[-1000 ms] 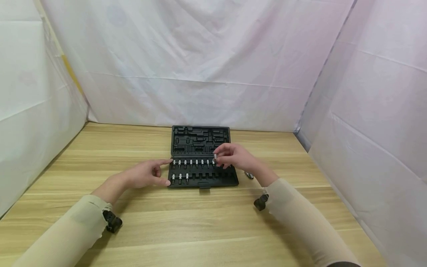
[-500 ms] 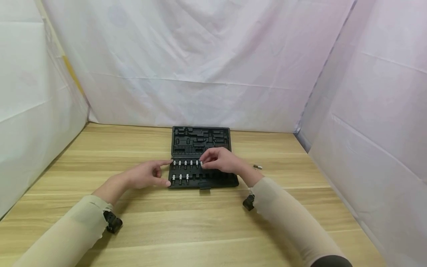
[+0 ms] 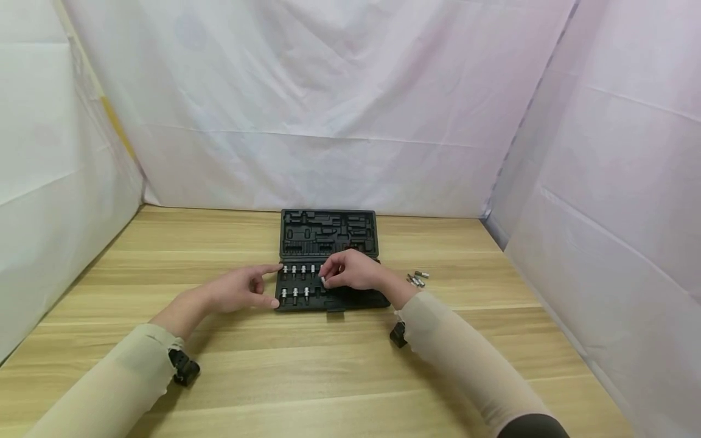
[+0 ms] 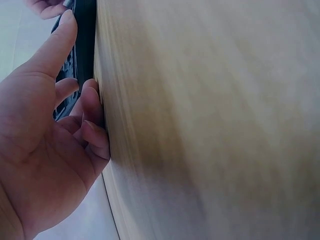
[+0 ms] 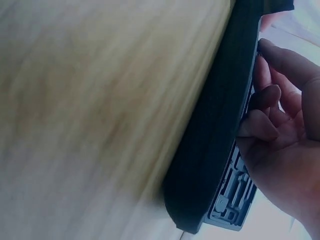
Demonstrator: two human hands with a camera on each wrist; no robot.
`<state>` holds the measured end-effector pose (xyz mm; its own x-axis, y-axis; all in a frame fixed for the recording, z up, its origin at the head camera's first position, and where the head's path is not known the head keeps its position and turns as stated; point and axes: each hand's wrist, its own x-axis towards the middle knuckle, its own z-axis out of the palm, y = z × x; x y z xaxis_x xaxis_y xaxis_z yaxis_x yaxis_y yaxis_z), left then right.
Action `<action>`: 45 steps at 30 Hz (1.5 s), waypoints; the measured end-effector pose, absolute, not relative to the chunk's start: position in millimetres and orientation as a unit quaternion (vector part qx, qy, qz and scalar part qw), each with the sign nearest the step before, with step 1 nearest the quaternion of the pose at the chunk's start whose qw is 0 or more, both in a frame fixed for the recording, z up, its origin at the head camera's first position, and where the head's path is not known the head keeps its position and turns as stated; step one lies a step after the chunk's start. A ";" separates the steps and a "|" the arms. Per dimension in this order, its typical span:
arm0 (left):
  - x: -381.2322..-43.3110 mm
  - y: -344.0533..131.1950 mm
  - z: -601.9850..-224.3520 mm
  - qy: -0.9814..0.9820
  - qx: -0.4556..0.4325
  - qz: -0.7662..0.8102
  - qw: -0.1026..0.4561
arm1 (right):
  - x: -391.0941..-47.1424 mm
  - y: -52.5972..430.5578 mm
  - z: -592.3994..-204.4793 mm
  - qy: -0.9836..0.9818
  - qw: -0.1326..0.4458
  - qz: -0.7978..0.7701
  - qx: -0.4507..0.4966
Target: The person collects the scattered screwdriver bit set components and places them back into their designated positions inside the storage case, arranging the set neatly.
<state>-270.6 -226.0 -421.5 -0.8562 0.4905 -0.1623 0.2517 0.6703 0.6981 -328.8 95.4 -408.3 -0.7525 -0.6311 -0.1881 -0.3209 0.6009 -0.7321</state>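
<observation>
An open black socket case [image 3: 328, 304] lies on the wooden table. Silver-topped bit sockets stand in two rows in its front half, such as one at the lower left [image 3: 284, 294]. My left hand [image 3: 241, 288] rests at the case's left edge, index finger and thumb stretched apart with their tips touching it. Its other fingers are bent, as the left wrist view shows. Over the middle of the case, my right hand [image 3: 353, 271] pinches a small silver bit socket [image 3: 323, 280] between thumb and fingertips. That hand covers the right part of the upper row.
Several loose bit sockets [image 3: 418, 280] lie on the table to the right of the case. The case's lid [image 3: 328, 213] is folded back, its moulded recesses facing up. White sheeting [image 3: 317, 121] encloses the table at the back and both sides.
My right hand has moved left and slightly nearer along the upper row, a bit socket at its fingertips. Loose bit sockets on the right show more fully now. My left hand stays put.
</observation>
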 end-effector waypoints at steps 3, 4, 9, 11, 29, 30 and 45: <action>-270.6 -226.5 -421.5 0.898 0.206 0.349 0.170 | -329.7 94.5 -409.2 0.870 0.222 -0.352 -0.264; -270.7 -226.7 -421.7 0.898 0.206 0.349 0.170 | -330.1 94.1 -409.3 0.871 0.222 -0.352 -0.261; -271.3 -227.5 -423.2 0.898 0.205 0.349 0.171 | -330.2 92.7 -408.1 0.869 0.228 -0.352 -0.261; -271.7 -227.8 -423.7 0.898 0.206 0.348 0.171 | -329.7 92.6 -407.5 0.868 0.232 -0.354 -0.261; -272.9 -227.5 -425.0 0.899 0.205 0.347 0.169 | -325.6 84.3 -415.9 0.863 0.228 -0.353 -0.280; -272.8 -227.4 -424.8 0.899 0.205 0.348 0.169 | -325.5 84.4 -415.9 0.863 0.228 -0.352 -0.281; -272.5 -228.2 -425.0 0.902 0.212 0.340 0.165 | -327.1 87.7 -418.8 0.866 0.230 -0.336 -0.289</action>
<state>-272.5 -228.2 -425.0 -0.8560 0.4936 -0.1537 0.2695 0.6799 0.6820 -327.1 87.7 -418.8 -0.7269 -0.6554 -0.2049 -0.3454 0.6069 -0.7158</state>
